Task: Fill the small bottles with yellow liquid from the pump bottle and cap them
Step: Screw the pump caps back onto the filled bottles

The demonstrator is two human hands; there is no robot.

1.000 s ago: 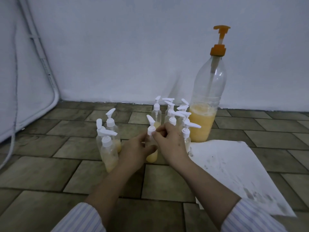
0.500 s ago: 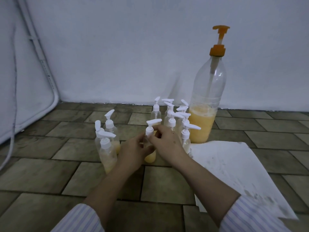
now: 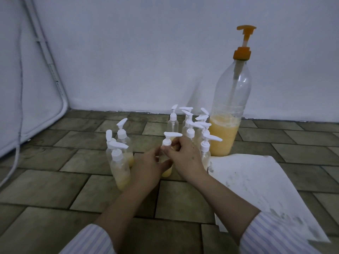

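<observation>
Since half a second earlier the white cap had turned little, its spout pointing right as before, and both hands had kept their places. The left hand gripped the small bottle (yellow at its base) on the floor, while the right hand fingers pinched the cap's collar. Three filled bottles stood left of the fingers; about seven empty bottles clustered behind, one pump bottle beyond, and a paper sheet lay to the right.
</observation>
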